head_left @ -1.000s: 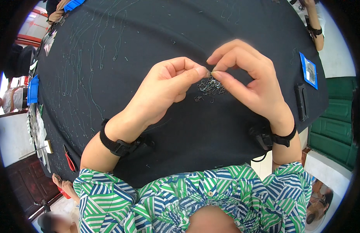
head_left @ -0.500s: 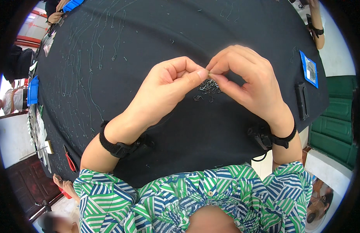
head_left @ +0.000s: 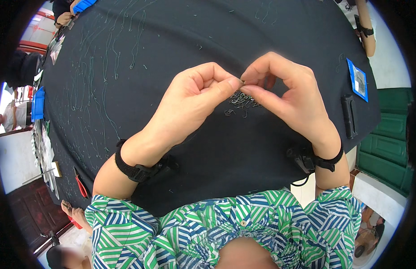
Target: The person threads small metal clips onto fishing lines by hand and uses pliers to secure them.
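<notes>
Well apart: hooks [head_left: 245, 100], blue packet [head_left: 359, 81], contents unclear

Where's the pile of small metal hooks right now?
In the head view, right of centre: the hook pile lies on the black cloth, just below the fingertips of the left hand and right hand in the picture.

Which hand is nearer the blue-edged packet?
Right: the right hand is to the left of the blue-edged packet; the left hand is farther left, beyond the right.
</notes>
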Motion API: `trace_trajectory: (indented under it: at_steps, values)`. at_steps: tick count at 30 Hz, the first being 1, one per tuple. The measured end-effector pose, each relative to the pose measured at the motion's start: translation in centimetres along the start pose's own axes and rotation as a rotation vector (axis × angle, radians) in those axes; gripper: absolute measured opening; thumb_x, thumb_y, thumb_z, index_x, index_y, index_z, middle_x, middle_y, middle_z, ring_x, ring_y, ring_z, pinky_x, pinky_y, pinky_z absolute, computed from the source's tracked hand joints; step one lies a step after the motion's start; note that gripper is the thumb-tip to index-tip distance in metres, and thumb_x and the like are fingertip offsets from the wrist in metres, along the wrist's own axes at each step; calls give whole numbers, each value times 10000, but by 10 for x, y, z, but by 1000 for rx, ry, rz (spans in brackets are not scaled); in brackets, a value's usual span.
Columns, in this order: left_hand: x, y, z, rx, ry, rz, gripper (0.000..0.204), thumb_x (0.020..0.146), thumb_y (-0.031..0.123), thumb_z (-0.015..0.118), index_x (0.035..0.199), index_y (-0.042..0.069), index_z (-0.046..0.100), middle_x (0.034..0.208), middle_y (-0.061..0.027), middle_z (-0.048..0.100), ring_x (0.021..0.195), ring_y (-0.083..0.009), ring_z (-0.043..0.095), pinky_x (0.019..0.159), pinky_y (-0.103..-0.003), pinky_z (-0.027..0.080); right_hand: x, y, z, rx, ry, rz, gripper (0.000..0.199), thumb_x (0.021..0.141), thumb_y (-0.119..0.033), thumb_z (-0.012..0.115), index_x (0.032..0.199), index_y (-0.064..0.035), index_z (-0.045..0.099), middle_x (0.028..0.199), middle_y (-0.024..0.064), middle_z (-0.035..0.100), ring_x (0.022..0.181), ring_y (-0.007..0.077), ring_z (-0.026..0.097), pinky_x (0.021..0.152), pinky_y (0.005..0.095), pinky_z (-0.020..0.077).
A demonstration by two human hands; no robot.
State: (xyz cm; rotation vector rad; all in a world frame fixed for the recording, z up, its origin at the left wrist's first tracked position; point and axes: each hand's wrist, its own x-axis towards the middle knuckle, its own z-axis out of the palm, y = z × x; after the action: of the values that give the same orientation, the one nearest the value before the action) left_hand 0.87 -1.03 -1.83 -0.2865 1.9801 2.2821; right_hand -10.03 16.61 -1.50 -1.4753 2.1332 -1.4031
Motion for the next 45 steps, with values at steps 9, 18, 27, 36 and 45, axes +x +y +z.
trace_trajectory:
  at_steps: [9,18,27,36,45]
  values:
    - [0,1,1,-37,20,1,117,960,167,591,922,56,585,687,96,438,532,13,290,464,-180,203,2,-3,-2,-139,44,-93,108,775,-53,703,856,-36,634,751,66,600,691,184,609,581,284,466]
    - [-1,3,1,2,26,8,113,951,165,609,944,53,599,679,97,456,526,18,302,460,-175,206,2,-3,-3,-196,68,-158,113,760,-46,702,843,-44,625,760,65,601,716,209,592,604,306,460]
    - [-1,1,1,5,31,26,116,949,167,614,932,53,596,679,96,466,527,18,306,461,-176,205,1,-1,-3,-202,75,-165,137,749,-64,729,858,-55,647,766,61,611,705,208,602,595,308,463]
    - [-1,1,0,3,15,14,111,950,159,608,925,55,582,681,97,466,529,20,307,461,-177,209,3,-4,-4,-245,63,-199,126,729,-53,727,818,-60,639,726,52,593,685,210,586,584,319,452]
    - [-1,3,0,32,8,6,104,943,152,618,911,59,588,686,97,482,535,26,343,467,-160,235,4,-4,-5,-273,68,-250,118,720,-43,714,788,-58,619,716,53,578,673,222,572,583,331,438]
